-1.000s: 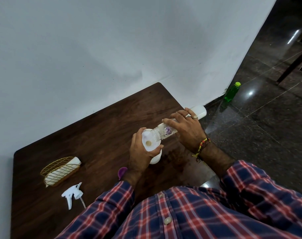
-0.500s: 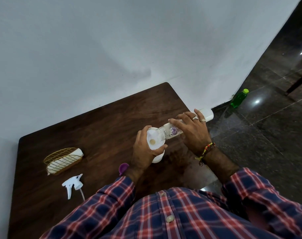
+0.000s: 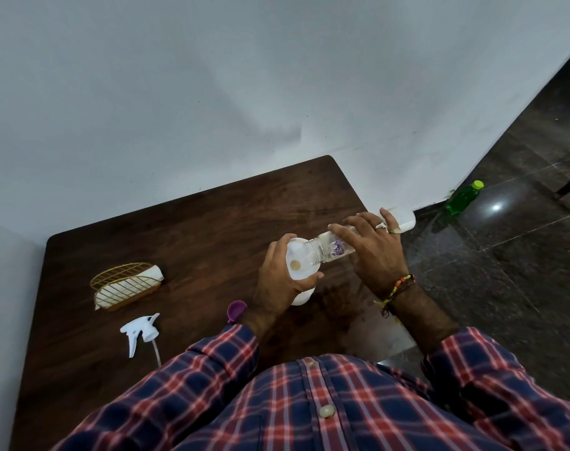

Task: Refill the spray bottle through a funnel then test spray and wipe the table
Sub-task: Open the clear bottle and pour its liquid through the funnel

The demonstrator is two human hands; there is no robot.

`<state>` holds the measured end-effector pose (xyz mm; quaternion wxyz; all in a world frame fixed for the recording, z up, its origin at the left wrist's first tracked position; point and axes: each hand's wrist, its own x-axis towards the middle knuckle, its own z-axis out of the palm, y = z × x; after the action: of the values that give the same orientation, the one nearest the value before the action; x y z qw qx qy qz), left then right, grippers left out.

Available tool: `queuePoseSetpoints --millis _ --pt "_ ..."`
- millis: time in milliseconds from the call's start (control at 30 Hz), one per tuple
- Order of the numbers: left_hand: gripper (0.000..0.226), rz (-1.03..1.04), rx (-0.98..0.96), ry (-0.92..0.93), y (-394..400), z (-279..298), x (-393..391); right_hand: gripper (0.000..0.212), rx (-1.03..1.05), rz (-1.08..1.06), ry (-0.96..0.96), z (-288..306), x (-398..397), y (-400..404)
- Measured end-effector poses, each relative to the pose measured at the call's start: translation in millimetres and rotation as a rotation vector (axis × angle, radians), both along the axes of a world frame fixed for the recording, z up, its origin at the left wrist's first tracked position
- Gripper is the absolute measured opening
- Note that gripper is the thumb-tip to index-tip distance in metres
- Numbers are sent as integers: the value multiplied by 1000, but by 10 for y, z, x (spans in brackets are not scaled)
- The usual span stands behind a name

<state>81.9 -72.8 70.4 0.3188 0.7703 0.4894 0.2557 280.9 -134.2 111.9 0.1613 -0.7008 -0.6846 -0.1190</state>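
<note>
White funnel (image 3: 298, 260) held on the spray bottle (image 3: 301, 296) by left hand (image 3: 277, 281) fingers; right hand (image 3: 373, 252) grasps the tilted refill bottle (image 3: 335, 249), pouring. Next, judge fill level, then refit the trigger head (image 3: 140, 332).

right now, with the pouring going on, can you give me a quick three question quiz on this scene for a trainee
1. True or false: the spray trigger head is screwed onto the white spray bottle.
2. Which hand tilts the clear refill bottle over the funnel? A) left hand B) right hand C) neither
3. Fill in: the folded white cloth lies in a gold wire ____ on the table.

Key:
1. False. It lies loose on the table, apart from the bottle.
2. B. The right hand holds it; the left hand grips the funnel and spray bottle.
3. basket
</note>
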Motion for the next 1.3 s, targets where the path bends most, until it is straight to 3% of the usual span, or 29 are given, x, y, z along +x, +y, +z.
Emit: queuePoseSetpoints --millis 1300 --pt "88 -11 -24 -13 -15 42 -10 63 33 24 -24 10 -9 12"
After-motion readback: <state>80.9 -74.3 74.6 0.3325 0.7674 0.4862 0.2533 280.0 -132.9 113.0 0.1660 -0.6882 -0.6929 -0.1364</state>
